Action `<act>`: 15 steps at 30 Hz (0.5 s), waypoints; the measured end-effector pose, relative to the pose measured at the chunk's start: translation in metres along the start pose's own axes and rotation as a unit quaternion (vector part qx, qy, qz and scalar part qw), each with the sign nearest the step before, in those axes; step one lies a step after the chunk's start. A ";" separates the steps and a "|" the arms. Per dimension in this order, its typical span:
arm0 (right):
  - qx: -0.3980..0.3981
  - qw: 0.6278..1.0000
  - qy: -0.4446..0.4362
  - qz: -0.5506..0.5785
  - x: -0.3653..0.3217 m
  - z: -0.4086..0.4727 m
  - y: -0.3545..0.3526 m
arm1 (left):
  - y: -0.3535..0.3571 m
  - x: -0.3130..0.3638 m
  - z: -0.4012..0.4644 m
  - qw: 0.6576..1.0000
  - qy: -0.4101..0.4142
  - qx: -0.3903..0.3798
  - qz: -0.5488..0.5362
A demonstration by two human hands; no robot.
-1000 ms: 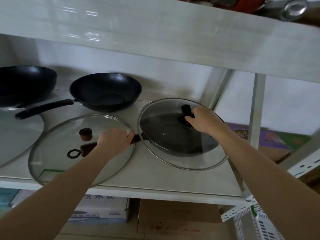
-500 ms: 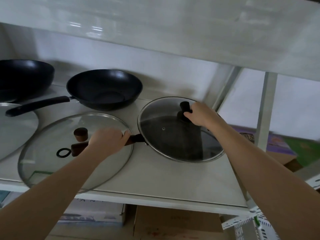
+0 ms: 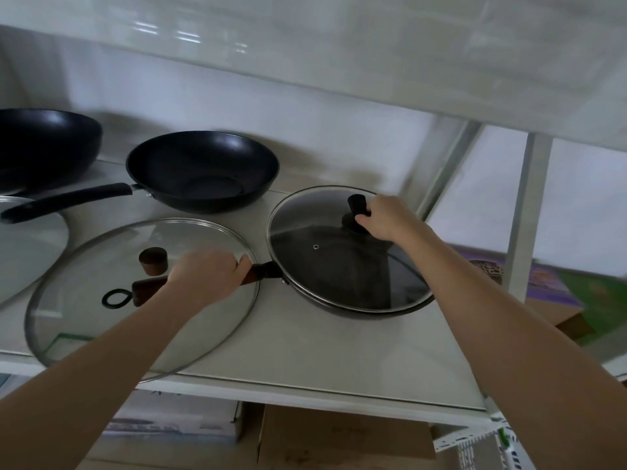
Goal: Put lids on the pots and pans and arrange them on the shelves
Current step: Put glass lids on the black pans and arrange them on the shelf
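A dark pan (image 3: 359, 308) sits on the white shelf (image 3: 305, 351) at the right, covered by a glass lid (image 3: 322, 239). My right hand (image 3: 383, 217) is shut on that lid's black knob. My left hand (image 3: 207, 278) grips the pan's brown handle (image 3: 146, 291), which lies over a large loose glass lid (image 3: 101, 300) with a brown knob (image 3: 153, 261). Behind it stands an uncovered black wok (image 3: 203, 171) with a long black handle. Another black wok (image 3: 44, 144) and part of a second loose lid (image 3: 23, 242) are at the far left.
The shelf above (image 3: 339, 45) hangs low over the pans. A white upright post (image 3: 526, 205) stands at the right corner. Cardboard boxes (image 3: 339, 435) sit below the shelf, a colourful box (image 3: 559, 286) beyond the post, and a white plastic basket (image 3: 475, 452) at bottom right.
The glass lid has settled flatter onto the pan at the right, with both hands keeping their grips. The pan and lid shifted slightly back on the shelf.
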State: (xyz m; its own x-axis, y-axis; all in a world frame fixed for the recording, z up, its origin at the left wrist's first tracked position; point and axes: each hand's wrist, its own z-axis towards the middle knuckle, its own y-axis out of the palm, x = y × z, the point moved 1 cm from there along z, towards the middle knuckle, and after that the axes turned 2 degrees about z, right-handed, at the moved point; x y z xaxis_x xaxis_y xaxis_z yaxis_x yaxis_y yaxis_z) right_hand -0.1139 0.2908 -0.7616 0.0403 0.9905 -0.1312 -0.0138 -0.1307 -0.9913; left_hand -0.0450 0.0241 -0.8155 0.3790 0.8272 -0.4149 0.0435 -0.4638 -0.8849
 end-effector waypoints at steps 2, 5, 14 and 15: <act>-0.003 1.000 -0.001 -0.007 -0.001 0.000 -0.001 | 0.000 0.000 0.000 1.000 -0.002 0.000 -0.002; -0.006 1.000 -0.002 -0.017 -0.002 -0.001 -0.003 | 0.000 0.000 0.000 1.000 -0.006 0.001 -0.006; -0.021 0.999 -0.003 -0.033 -0.002 -0.005 -0.007 | -0.001 0.001 -0.001 1.000 -0.004 0.009 -0.001; -0.017 0.999 -0.004 -0.033 -0.001 -0.006 -0.007 | 0.000 0.001 -0.001 1.000 -0.003 0.010 0.000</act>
State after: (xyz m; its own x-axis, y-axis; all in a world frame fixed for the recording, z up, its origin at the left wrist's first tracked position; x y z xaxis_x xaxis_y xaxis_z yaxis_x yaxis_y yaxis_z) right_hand -0.1075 0.2901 -0.7549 0.0311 0.9973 -0.0662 0.0230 -0.0669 -0.9975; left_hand -0.0439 0.0245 -0.8156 0.3737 0.8291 -0.4158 0.0254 -0.4573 -0.8890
